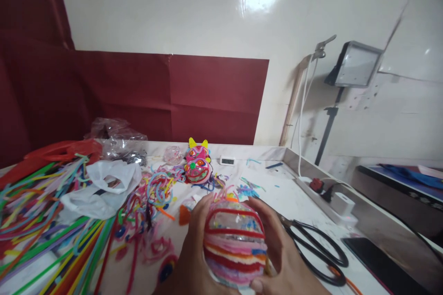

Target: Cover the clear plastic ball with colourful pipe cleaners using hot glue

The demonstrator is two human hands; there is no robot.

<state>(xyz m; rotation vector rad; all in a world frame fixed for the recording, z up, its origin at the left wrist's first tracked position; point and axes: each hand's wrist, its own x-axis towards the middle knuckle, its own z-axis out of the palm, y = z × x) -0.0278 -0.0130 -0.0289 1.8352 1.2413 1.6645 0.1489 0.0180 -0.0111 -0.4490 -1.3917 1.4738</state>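
Between my two hands is a clear, rounded plastic shell [235,244] wrapped with pink, red, orange and purple fuzzy pipe cleaners. A red outline frames a bare see-through patch on its upper part. My left hand [195,249] curves around its left side, and my right hand [278,249] grips the right side with the thumb low on the front. Black-handled scissors [314,249] lie just right of my right hand, their blades partly hidden by it. Beyond the shell sits a finished-looking colourful animal figure [198,161] with yellow ears.
Bundles of pipe cleaners [44,230] and a white plastic bag [100,189] cover the left side. Loose clippings [159,189] lie mid-table. A small digital clock [227,161] stands at the back. On the right are a phone [375,260], a power strip [325,203] and a lamp [358,64].
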